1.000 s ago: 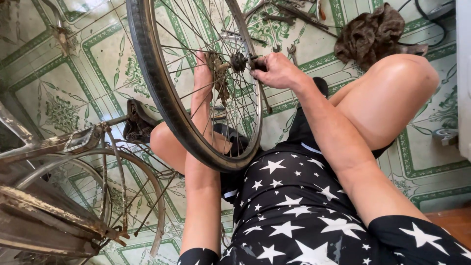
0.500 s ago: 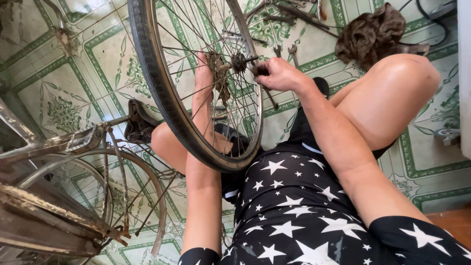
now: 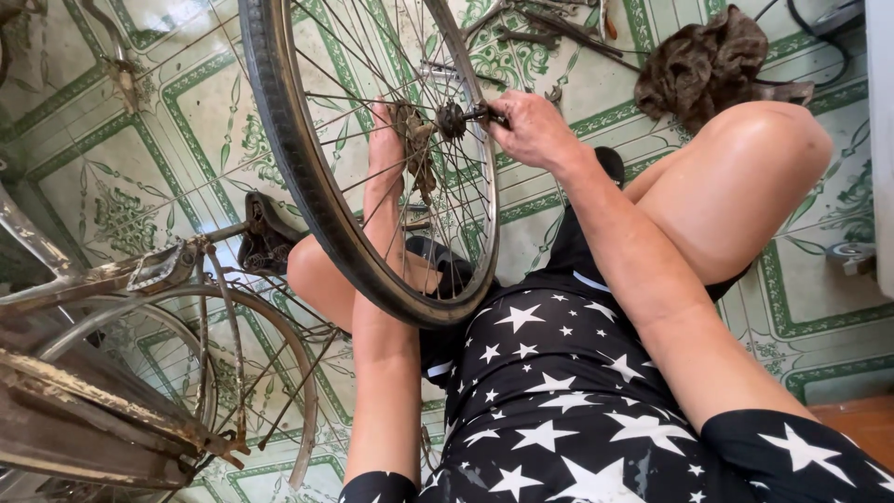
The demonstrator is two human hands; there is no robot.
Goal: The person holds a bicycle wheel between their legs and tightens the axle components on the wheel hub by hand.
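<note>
- Since half a second ago, little changes: my right hand (image 3: pixel 533 130) stays at the hub and the bicycle wheel (image 3: pixel 372 158) keeps its tilt against my legs; only the fingers seem to shift slightly on the axle end.
- Largest first: the wheel stands nearly upright between my knees, its rubber tyre (image 3: pixel 307 196) running from the top of the view down to my lap, with the lowest part of the rim resting near my left thigh.
- Rusty bicycle frame (image 3: pixel 102 391) with its mudguard lies to my left on the green patterned tile floor (image 3: pixel 112 186), well apart from the hub.
- Brown rag (image 3: pixel 703 61) lies on the floor beyond my right knee, with a few long tools (image 3: pixel 549 23) beside it.
- My left arm passes behind the spokes; the left hand (image 3: pixel 386 154) rests open and flat on the far side of the wheel, touching a dirty scrap of cloth (image 3: pixel 414 149) just beside the hub, steadying rather than gripping as far as I can judge.
- Hub (image 3: pixel 453 119) sits at the wheel's centre, and its axle (image 3: pixel 484 115) points out sideways toward my right hand, so the long axis runs straight into that grip.
- My right hand is the nearer one: wrist bent, fingers curled closed around the axle end. Whether a nut or small tool sits inside the fingers, I cannot tell.
</note>
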